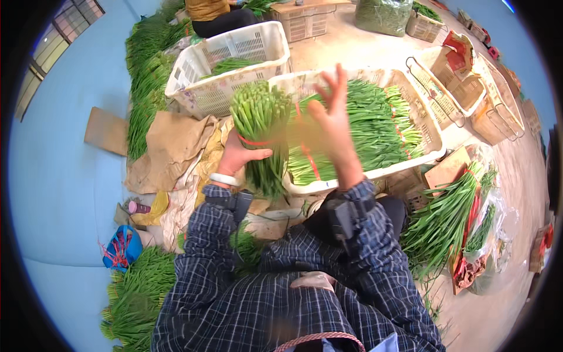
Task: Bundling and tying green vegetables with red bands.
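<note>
My left hand [238, 155] is closed round a bunch of green chives [261, 111], tied with a red band and held upright, its cut ends uppermost. Over the near white crate [437, 151], to the right of that bunch, my right hand [335, 126] is raised with its fingers spread. Part of it is smeared by motion, and I see nothing held in it. Rows of chives [366, 126] with red bands lie packed inside this crate, just beyond and below the right hand.
Another white crate [229, 76] with a few chives stands behind. Loose chives [443, 214] and plastic wrap lie at right. More chives [143, 287] lie at left by a blue bowl [134, 242] of red bands. A person [214, 14] sits at the back; wire-handled crates [446, 82] stand far right.
</note>
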